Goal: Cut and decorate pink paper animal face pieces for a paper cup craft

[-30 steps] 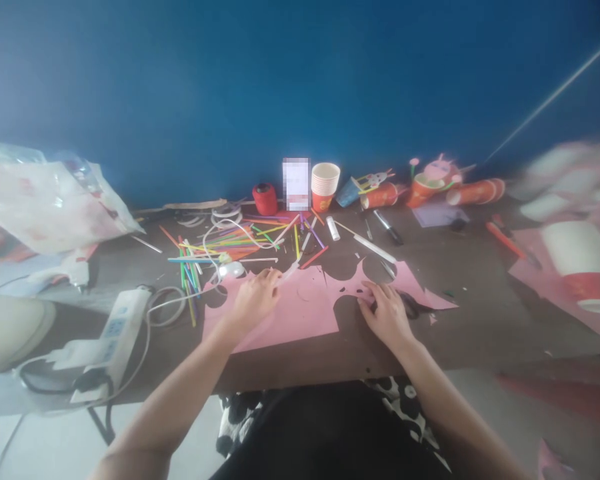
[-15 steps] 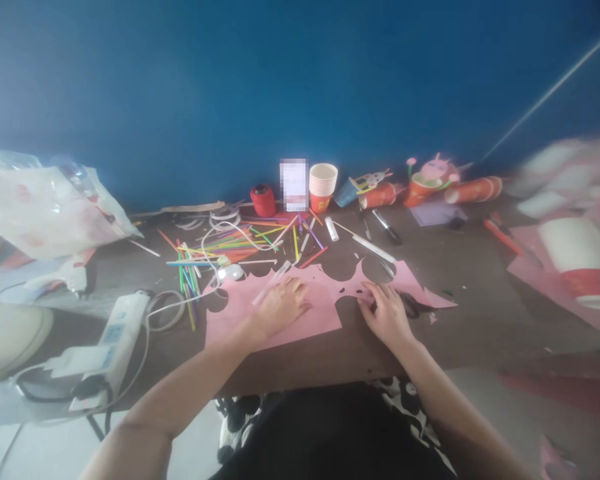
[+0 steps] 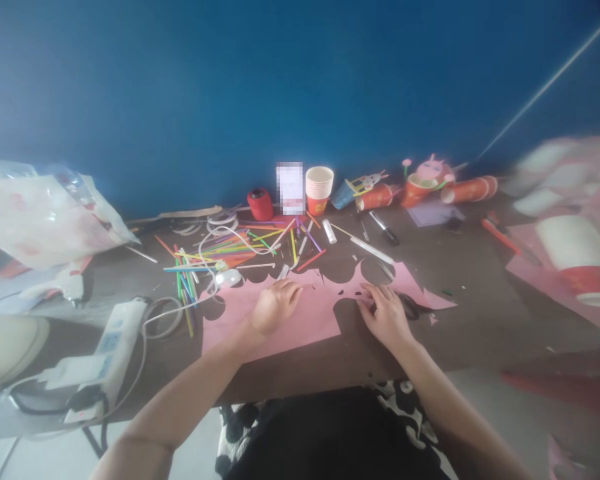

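Pink paper with scalloped cut-outs lies across a dark worktop against a blue wall, pale floor below. A left hand, fingers loosely curled, is over the sheet; a right hand, partly open, touches its narrow strip.

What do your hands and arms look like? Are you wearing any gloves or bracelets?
The left hand and right hand wear no gloves, and neither wrist shows a bracelet or watch. No sleeves cover the arms that show. Below are black clothes.
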Demonstrator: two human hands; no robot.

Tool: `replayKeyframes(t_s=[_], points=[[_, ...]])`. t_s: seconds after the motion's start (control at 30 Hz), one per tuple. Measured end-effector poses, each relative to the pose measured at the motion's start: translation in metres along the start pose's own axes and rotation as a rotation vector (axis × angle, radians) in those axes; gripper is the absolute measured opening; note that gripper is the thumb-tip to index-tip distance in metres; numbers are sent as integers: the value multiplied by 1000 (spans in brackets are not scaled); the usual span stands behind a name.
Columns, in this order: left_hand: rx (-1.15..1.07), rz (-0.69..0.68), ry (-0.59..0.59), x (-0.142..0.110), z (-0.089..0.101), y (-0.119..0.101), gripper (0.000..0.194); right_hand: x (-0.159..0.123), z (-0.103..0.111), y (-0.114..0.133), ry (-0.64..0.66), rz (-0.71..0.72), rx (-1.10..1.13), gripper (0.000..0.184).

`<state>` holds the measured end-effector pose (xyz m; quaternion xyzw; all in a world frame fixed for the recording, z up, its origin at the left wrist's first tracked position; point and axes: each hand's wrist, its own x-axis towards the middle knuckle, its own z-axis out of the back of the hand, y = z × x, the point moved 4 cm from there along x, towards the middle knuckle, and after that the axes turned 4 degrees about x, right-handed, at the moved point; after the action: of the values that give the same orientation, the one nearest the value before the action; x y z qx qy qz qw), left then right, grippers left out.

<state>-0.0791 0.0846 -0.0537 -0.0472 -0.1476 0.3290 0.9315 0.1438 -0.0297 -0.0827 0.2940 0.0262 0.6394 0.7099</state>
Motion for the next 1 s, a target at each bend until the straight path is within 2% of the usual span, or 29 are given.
replayKeyframes(t_s=[0.07, 0.13, 0.27, 0.37, 0.43, 0.6, 0.8, 1.0], points=[[-14, 49, -50, 1, 4, 0, 23, 0, 0, 0, 3, -4, -4, 29], [18, 24, -61, 1, 9, -7, 22, 0, 0, 0, 5, -4, -5, 29], [91, -132, 7, -2, 12, -33, 18, 1, 0, 0, 13, -1, -15, 28], [103, -244, 46, -6, 5, -53, 18, 1, 0, 0, 19, 3, -11, 28], [111, -271, 48, -8, -2, -61, 17, 1, 0, -1, 11, 10, -5, 28], [128, -259, 53, -5, -16, -64, 16, 0, 0, -2, -6, 14, 3, 28], [87, -274, -50, 5, -10, -64, 21, 2, 1, 1, 28, 5, -22, 29], [138, -241, 73, 9, -29, -68, 21, 6, 1, 1, 90, 7, -77, 32]])
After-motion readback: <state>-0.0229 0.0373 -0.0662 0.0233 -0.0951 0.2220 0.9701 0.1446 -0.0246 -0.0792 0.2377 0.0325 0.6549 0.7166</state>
